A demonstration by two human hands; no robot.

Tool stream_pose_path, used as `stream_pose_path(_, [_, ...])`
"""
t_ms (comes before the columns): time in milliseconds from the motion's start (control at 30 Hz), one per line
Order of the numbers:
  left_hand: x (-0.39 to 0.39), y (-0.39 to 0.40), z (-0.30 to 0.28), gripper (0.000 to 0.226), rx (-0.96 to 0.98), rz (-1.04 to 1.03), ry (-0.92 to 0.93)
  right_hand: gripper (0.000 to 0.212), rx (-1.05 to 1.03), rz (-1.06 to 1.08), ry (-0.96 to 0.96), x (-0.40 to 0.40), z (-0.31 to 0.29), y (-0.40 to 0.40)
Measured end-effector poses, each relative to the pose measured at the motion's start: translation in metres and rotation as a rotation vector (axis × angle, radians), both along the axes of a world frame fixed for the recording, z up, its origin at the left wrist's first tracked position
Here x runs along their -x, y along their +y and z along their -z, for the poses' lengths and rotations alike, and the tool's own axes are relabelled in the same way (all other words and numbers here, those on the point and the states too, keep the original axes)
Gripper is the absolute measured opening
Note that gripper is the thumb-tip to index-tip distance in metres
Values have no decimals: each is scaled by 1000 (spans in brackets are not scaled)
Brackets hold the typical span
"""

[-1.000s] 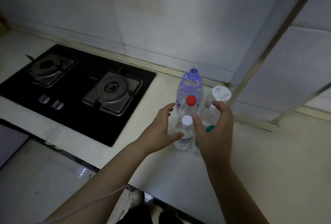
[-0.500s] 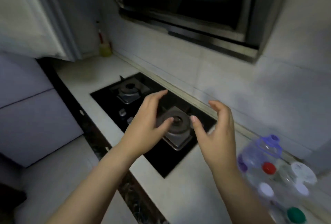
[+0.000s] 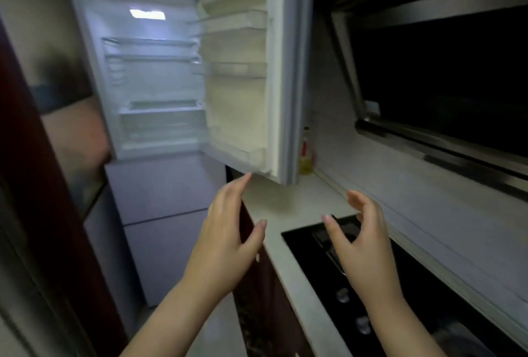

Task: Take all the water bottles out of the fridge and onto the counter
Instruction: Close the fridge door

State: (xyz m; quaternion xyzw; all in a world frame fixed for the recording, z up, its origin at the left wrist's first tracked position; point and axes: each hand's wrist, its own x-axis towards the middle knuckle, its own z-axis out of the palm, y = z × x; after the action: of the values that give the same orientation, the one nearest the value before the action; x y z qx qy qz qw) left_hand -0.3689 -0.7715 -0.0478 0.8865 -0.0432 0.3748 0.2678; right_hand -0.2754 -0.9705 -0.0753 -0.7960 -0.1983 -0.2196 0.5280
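The fridge (image 3: 154, 79) stands ahead at upper left, lit inside, its upper door (image 3: 251, 76) swung open to the right. I see no bottles on its shelves or in the door racks. My left hand (image 3: 225, 239) is raised in the middle of the view, fingers apart and holding nothing, below the door's lower edge. My right hand (image 3: 363, 245) hovers over the counter (image 3: 288, 205) and the hob's near corner, fingers curled apart and holding nothing. No water bottles are in view.
A black gas hob (image 3: 371, 285) is set into the counter at lower right. A yellow bottle (image 3: 306, 154) stands at the counter's far end by the fridge door. A dark range hood (image 3: 443, 85) hangs at the right. Another person's arm (image 3: 74, 134) shows at the left.
My view has swung left from the bottles on the counter, past the hob, to the open fridge. Both hands let go of the bottles and stay raised, holding nothing.
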Motion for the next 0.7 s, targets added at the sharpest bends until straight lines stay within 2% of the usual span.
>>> stream_pose_path(267, [-58, 90, -7, 70, -9, -67, 43, 72, -45, -45, 22, -103, -15, 92])
stream_pose_path(433, [-122, 110, -10, 74, -11, -100, 52, 53, -31, -46, -12, -198, -18, 118])
stream_pose_path(700, [-236, 123, -24, 77, -26, -113, 63, 55, -70, -35, 108, -338, -28, 149])
